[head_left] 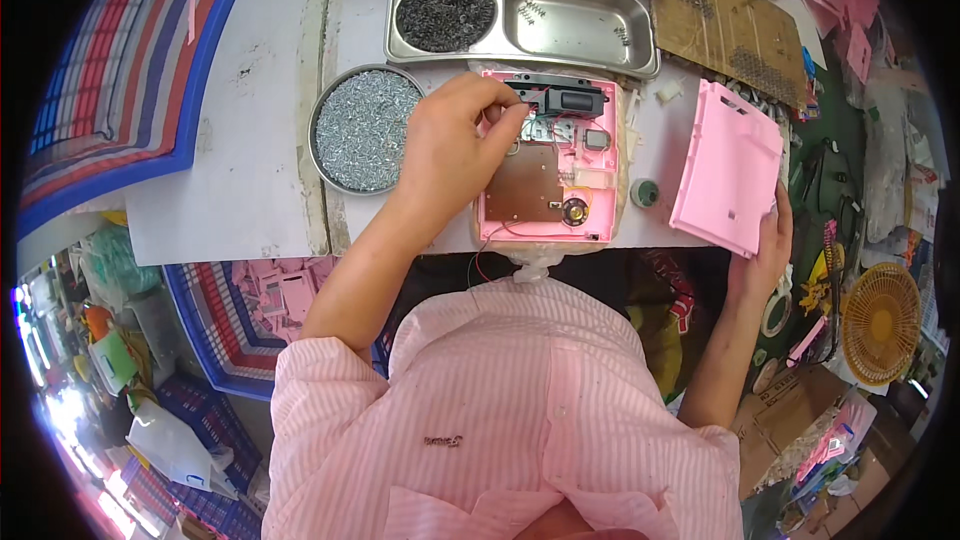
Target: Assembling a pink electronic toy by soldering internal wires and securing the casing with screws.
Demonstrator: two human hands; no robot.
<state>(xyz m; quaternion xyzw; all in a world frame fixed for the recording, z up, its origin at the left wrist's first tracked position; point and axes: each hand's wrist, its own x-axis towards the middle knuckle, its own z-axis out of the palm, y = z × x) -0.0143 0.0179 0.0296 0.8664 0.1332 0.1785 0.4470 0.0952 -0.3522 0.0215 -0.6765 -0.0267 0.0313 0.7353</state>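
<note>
A pink plastic housing (489,231) lies open-side up on the worktable in front of me. Inside it are a brown circuit board (527,185), a black module (572,101) along the far edge, a small round black part (575,212) and thin wires. My left hand (455,140) reaches over the housing's left side, thumb and fingertips pinched beside the black module. Whatever lies between those fingertips is too small to make out. At the right, my right hand (770,240) grips a pink plastic cover (728,170) by its lower right edge, apart from the housing.
A round metal bowl (318,145) of small silvery screws stands left of the housing. Behind is a steel compartment tray (640,65) with dark springs. Cardboard (730,25) lies at the far right, a small green roll (645,193) nearer. Blue-rimmed baskets (185,155) flank the table's left.
</note>
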